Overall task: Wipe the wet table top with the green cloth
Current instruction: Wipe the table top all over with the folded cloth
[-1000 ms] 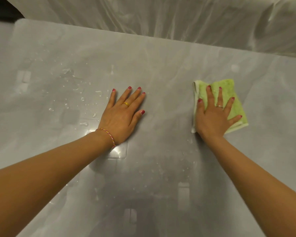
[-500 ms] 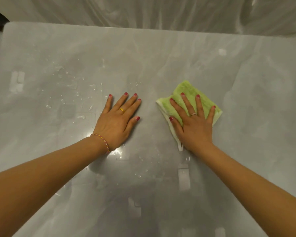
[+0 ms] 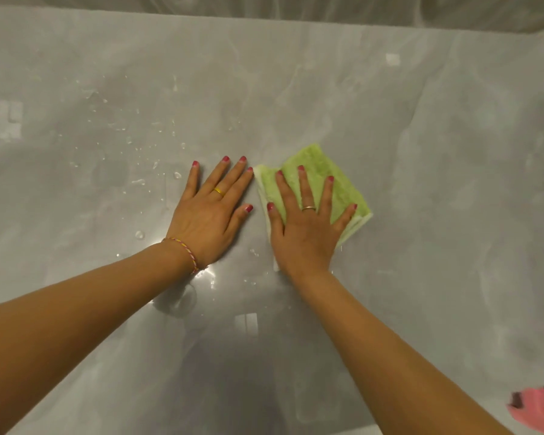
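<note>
The folded green cloth [image 3: 343, 180] lies flat on the glossy grey table top [image 3: 437, 152], near its middle. My right hand [image 3: 305, 224] presses down on the cloth with straight, spread fingers and covers its near half. My left hand [image 3: 209, 211] rests flat on the bare table just left of the cloth, fingers straight; its fingertips almost touch the cloth's left edge. Water drops [image 3: 139, 146] are scattered over the table to the left of and beyond my left hand. A few more drops [image 3: 253, 252] sit between my wrists.
Clear plastic sheeting [image 3: 264, 4] hangs along the table's far edge. Something pink [image 3: 537, 409] shows at the bottom right corner, off the table's near edge.
My right hand has slid the cloth leftwards across the table, from well to the right until it lies right beside my left hand. My left hand has stayed flat in place.
</note>
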